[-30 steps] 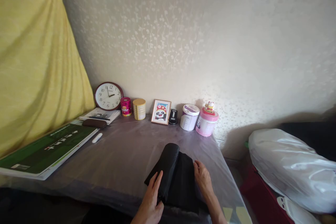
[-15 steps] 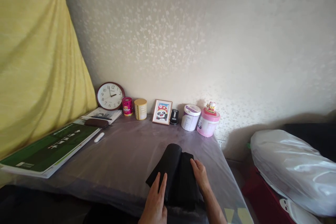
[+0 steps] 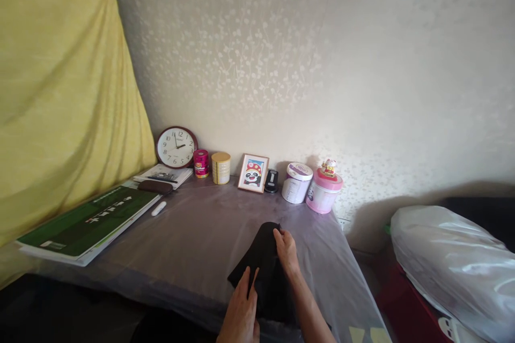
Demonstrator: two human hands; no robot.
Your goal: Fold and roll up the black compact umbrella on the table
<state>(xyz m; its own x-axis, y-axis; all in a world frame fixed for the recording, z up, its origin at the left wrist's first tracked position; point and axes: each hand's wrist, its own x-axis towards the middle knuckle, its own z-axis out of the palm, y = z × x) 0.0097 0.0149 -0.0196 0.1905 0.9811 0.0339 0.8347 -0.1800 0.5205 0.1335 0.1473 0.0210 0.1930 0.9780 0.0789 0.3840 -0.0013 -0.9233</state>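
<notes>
Lying on the table (image 3: 193,241), a folded black cloth (image 3: 261,246) sits between my hands — my right hand (image 3: 286,251) pinches its far edge; my left hand (image 3: 240,305) rests on its near side, fingers parted (whether they grip, I cannot tell). Behind stand a framed panda picture (image 3: 253,172) and a clock (image 3: 176,147).

Back of table (image 3: 193,241), left to right: clock (image 3: 177,147), tin (image 3: 201,164), canister (image 3: 221,171), picture frame (image 3: 253,173), left tub (image 3: 296,188), right tub (image 3: 323,196) with figurine (image 3: 329,168) atop. Before clock: papers (image 3: 180,175); nearer, large pad (image 3: 92,222). Front: left hand (image 3: 241,308) and right hand (image 3: 287,252) on bundle (image 3: 255,252). Off table's right: bag (image 3: 454,257) on box (image 3: 406,303).
</notes>
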